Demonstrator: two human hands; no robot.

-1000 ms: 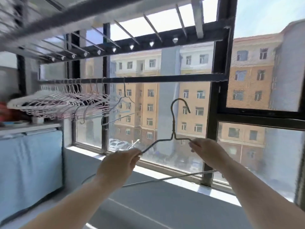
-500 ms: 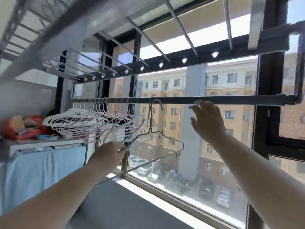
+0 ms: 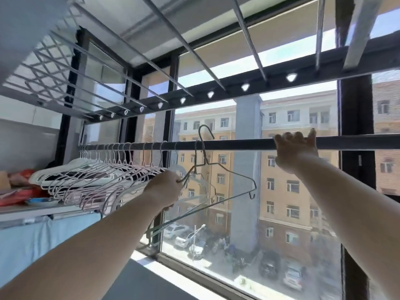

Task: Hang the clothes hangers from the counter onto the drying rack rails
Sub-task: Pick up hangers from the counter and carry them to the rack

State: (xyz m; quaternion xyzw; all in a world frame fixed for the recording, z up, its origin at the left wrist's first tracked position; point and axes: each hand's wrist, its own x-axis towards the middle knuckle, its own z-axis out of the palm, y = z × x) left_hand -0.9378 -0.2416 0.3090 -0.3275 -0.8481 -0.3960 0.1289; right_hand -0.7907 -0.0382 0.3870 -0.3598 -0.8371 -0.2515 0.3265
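Observation:
A dark horizontal rail (image 3: 233, 145) crosses the window at head height. My left hand (image 3: 166, 186) grips the left shoulder of a thin wire hanger (image 3: 232, 173). Its hook rises just above the rail, right of the hung ones. My right hand (image 3: 295, 149) holds the rail further right, fingers curled over its top. Several pale hangers (image 3: 104, 180) hang packed along the rail's left part.
Metal bars of the overhead drying rack (image 3: 194, 55) run above me. A shelf (image 3: 32, 210) at the left carries red and blue items, with light blue cloth (image 3: 39, 241) below. A grey counter (image 3: 138, 282) lies under the window.
My right hand went from open near the rail to gripping it. My left hand raised the wire hanger so its hook stands above the rail. The camera tilted up.

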